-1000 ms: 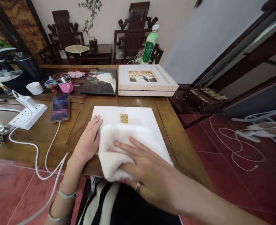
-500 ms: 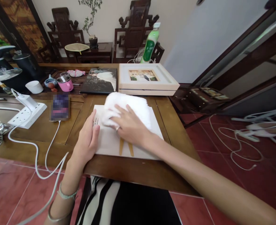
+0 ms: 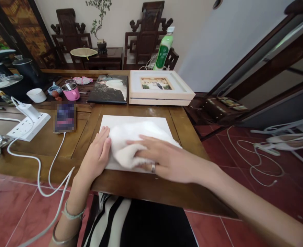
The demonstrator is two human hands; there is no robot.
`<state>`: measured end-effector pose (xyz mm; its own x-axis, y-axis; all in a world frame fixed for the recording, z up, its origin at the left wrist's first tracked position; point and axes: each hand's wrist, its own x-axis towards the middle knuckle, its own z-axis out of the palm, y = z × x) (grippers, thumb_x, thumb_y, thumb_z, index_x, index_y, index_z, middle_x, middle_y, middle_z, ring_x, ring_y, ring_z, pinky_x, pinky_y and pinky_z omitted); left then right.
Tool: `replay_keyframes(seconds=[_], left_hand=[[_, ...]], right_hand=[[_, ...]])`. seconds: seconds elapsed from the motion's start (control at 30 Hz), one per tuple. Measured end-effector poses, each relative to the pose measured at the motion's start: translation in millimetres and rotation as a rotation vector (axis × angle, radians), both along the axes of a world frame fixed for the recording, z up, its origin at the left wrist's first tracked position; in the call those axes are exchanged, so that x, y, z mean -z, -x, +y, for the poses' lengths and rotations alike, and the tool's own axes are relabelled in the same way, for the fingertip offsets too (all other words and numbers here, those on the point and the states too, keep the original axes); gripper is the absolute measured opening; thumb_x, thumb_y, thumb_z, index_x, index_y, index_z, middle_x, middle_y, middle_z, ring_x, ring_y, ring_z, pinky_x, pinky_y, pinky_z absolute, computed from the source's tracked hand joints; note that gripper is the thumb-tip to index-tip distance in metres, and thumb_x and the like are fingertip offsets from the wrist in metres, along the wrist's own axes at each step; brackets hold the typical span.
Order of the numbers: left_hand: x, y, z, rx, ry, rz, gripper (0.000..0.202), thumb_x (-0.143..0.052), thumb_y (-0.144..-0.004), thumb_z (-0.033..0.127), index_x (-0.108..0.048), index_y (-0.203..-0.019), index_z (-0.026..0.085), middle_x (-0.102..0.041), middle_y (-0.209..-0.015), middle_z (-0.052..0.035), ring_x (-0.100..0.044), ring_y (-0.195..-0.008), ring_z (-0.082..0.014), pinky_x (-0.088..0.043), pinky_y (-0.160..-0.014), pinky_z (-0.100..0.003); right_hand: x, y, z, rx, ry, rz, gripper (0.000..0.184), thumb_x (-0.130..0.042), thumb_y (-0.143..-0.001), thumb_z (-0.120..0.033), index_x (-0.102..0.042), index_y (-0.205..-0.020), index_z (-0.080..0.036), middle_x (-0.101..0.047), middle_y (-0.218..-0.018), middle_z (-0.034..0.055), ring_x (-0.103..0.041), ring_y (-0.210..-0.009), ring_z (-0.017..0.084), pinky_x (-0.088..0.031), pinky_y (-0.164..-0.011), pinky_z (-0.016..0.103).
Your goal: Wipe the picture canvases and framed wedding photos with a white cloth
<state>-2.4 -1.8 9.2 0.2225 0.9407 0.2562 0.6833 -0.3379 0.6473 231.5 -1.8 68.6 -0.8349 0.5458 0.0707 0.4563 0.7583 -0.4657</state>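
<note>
A white panel (image 3: 131,120), the back of a picture frame, lies flat on the wooden table (image 3: 141,187) in front of me. My right hand (image 3: 164,159) presses a fluffy white cloth (image 3: 133,142) onto the panel, fingers stretched flat over the cloth. My left hand (image 3: 96,156) rests flat on the panel's left edge, fingers together and extended, holding nothing. The cloth covers most of the panel's near half.
A white-framed photo (image 3: 160,87) and a dark print (image 3: 109,89) lie behind the panel. A green bottle (image 3: 163,49) stands beyond. To the left are a phone (image 3: 65,117) on a cable, a white power strip (image 3: 27,125), a pink cup (image 3: 71,92) and a white bowl (image 3: 36,95). Cables trail over the red tiled floor at right.
My right hand slid the cloth from the panel's far edge back toward me, covering the wooden stand seen earlier. My left hand stayed on the panel's left edge.
</note>
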Motion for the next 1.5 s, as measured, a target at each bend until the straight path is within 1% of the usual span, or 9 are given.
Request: replay_keyframes(seconds=[0.2, 0.37, 0.5, 0.63, 0.77, 0.97, 1.07, 1.27, 1.5], left_hand=[[3.6, 1, 4, 0.035, -0.04, 0.1, 0.047, -0.037, -0.096, 0.034, -0.05, -0.134, 0.01, -0.04, -0.148, -0.0168, -0.03, -0.141, -0.0266, -0.024, -0.116, -0.046], [0.0, 0, 3, 0.022, -0.051, 0.104, 0.047, -0.039, -0.095, 0.032, -0.05, -0.135, 0.01, -0.045, -0.145, -0.0156, -0.032, -0.14, -0.0274, -0.025, -0.116, -0.045], [-2.9, -2, 3, 0.045, -0.048, 0.104, 0.045, -0.037, -0.095, 0.028, -0.05, -0.135, 0.01, -0.043, -0.147, -0.0139, -0.031, -0.141, -0.0259, -0.026, -0.116, -0.044], [0.3, 0, 2, 0.02, -0.045, 0.118, 0.047, -0.039, -0.095, 0.03, -0.049, -0.135, 0.009, -0.041, -0.148, -0.0157, -0.031, -0.141, -0.026, -0.025, -0.116, -0.045], [2.3, 1, 2, 0.019, -0.039, 0.134, 0.046, -0.038, -0.095, 0.03, -0.049, -0.135, 0.009, -0.04, -0.148, -0.0164, -0.031, -0.141, -0.0255, -0.026, -0.116, -0.045], [0.6, 0, 2, 0.02, -0.037, 0.14, 0.046, -0.038, -0.095, 0.029, -0.05, -0.134, 0.007, -0.041, -0.148, -0.0168, -0.03, -0.141, -0.0241, -0.024, -0.117, -0.042], [0.3, 0, 2, 0.009, -0.029, 0.144, 0.046, -0.038, -0.095, 0.029, -0.049, -0.134, 0.008, -0.04, -0.148, -0.0164, -0.03, -0.142, -0.0241, -0.024, -0.117, -0.042], [0.7, 0, 1, 0.009, -0.035, 0.153, 0.046, -0.038, -0.095, 0.028, -0.049, -0.134, 0.007, -0.04, -0.148, -0.0169, -0.03, -0.142, -0.024, -0.025, -0.117, -0.044], [1.6, 0, 2, 0.012, -0.036, 0.162, 0.047, -0.038, -0.095, 0.029, -0.048, -0.135, 0.006, -0.039, -0.149, -0.0173, -0.028, -0.142, -0.0235, -0.024, -0.117, -0.044]], right_hand=[[17.7, 15, 51, 0.315, -0.08, 0.035, 0.028, -0.045, -0.094, -0.033, -0.063, -0.11, -0.019, -0.065, -0.124, 0.0084, -0.052, -0.124, 0.028, -0.029, -0.112, 0.051], [15.6, 65, 76, 0.231, -0.113, 0.039, 0.032, -0.04, -0.093, -0.018, -0.06, -0.118, -0.019, -0.06, -0.132, 0.0056, -0.048, -0.125, 0.027, -0.025, -0.111, 0.05], [12.8, 89, 86, 0.206, -0.132, 0.052, 0.031, -0.041, -0.088, -0.011, -0.064, -0.107, -0.019, -0.066, -0.121, 0.0071, -0.055, -0.114, 0.027, -0.035, -0.1, 0.043], [11.5, 74, 93, 0.242, -0.065, 0.061, 0.03, -0.041, -0.086, -0.013, -0.064, -0.103, -0.02, -0.069, -0.112, 0.0073, -0.06, -0.099, 0.027, -0.042, -0.085, 0.036], [13.2, 31, 95, 0.356, -0.08, 0.041, 0.031, -0.04, -0.083, -0.013, -0.064, -0.103, -0.019, -0.07, -0.107, 0.0093, -0.061, -0.094, 0.028, -0.043, -0.082, 0.037], [28.2, -36, 77, 0.57, -0.132, 0.018, 0.025, -0.038, -0.082, -0.018, -0.061, -0.092, -0.02, -0.069, -0.091, 0.0099, -0.062, -0.092, 0.033, -0.048, -0.076, 0.042], [38.2, -53, 65, 0.601, -0.194, 0.014, 0.024, -0.04, -0.08, -0.017, -0.06, -0.091, -0.022, -0.068, -0.092, 0.0081, -0.062, -0.099, 0.034, -0.048, -0.086, 0.047], [29.9, -51, 5, 0.424, -0.201, -0.025, 0.027, -0.041, -0.076, -0.011, -0.06, -0.091, -0.022, -0.064, -0.123, 0.0107, -0.042, -0.134, 0.032, -0.035, -0.109, 0.058], [5.8, -54, -75, 0.235, -0.045, -0.055, 0.037, -0.044, -0.069, -0.003, -0.063, -0.088, -0.028, -0.063, -0.129, -0.0015, -0.04, -0.136, 0.026, -0.037, -0.113, 0.048]])
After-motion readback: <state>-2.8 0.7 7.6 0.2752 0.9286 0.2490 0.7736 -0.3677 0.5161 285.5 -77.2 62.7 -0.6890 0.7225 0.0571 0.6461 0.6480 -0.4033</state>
